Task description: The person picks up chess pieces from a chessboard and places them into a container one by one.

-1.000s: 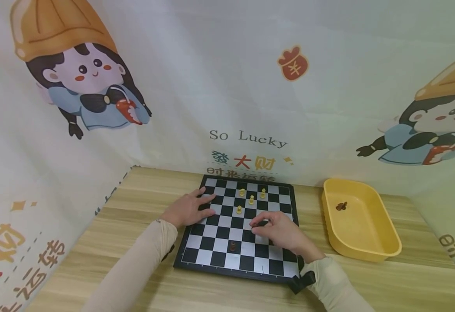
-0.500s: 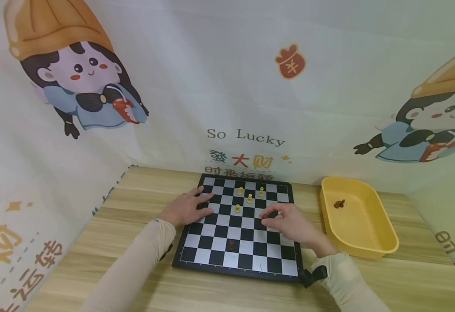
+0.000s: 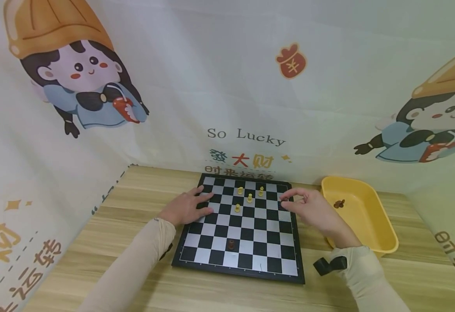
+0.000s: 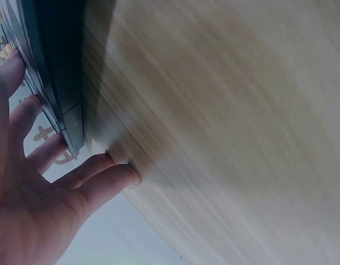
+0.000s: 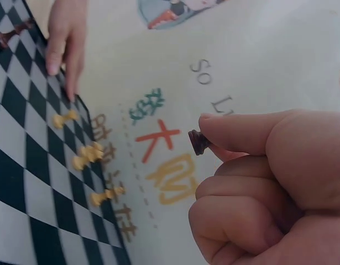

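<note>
The right hand [image 3: 311, 210] pinches a dark brown chess piece [image 5: 199, 143] between thumb and finger, over the chessboard's [image 3: 238, 274] right edge. The left hand [image 3: 186, 209], fingers loosely spread, rests on the chessboard's left edge. 4 yellow pieces [image 3: 249, 198] stand on the chessboard's far half, 1 brown pawn-sized piece [image 3: 231, 244] near its front.

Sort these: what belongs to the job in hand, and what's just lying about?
In the job:
chessboard, left hand at its edge
dark chess piece pinched in the right hand
dark piece on the chessboard
four yellow pieces
probably yellow tray with dark pieces

Only surroundings:
wooden table
printed cloth
</note>
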Available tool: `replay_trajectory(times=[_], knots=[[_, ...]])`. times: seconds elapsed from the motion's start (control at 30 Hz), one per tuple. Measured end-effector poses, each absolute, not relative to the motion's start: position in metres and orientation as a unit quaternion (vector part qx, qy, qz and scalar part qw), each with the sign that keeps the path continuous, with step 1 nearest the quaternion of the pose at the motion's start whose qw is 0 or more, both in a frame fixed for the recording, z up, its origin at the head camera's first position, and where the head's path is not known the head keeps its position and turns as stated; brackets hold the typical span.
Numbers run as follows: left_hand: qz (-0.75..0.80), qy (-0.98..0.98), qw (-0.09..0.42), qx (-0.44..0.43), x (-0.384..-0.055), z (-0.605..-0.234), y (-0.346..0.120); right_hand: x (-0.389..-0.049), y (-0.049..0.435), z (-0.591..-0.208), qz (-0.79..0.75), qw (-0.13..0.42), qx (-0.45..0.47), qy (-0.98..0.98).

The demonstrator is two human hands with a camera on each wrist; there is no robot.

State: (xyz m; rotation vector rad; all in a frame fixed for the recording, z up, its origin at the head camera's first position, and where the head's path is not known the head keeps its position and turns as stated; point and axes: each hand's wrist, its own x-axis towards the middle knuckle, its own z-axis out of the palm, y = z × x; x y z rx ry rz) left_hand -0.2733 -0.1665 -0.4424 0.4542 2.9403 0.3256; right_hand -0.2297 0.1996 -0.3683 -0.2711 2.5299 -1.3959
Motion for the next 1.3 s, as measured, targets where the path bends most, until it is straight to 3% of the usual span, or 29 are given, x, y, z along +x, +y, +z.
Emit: replay_trajectory(times=[1.3], knots=[[0.102,0.981,0.077,0.145,-0.274,-0.443,-0.165,-0.261,0.285,-0.337,-0.49,0.094,-0.045,0.866]])
